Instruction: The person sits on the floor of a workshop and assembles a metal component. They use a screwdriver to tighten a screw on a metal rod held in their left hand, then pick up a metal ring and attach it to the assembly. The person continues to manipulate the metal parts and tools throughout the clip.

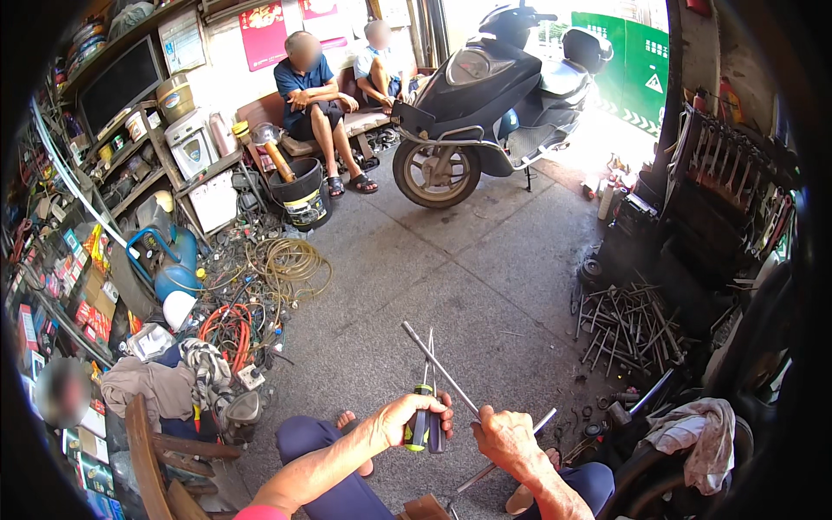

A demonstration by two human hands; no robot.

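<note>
My left hand (406, 414) is closed around the handles of two screwdrivers (417, 433), one green and black, the other dark. Their thin shafts point up and away from me. My right hand (507, 440) grips a T-handle wrench (438, 366) near where its shaft meets the crossbar. The long metal shaft slants up to the left, crossing the screwdriver shafts in this view; whether they touch I cannot tell. The crossbar sticks out on both sides of my fist. Both hands are held above my knees, over the grey floor (381, 299).
A dark scooter (472, 95) stands ahead, with two people (312, 91) seated on a bench left of it. A black bucket (301, 195), coiled hoses (282, 264) and heaped parts line the left. Metal tools (628, 325) pile up at right, near a rag (698, 438) over a tyre.
</note>
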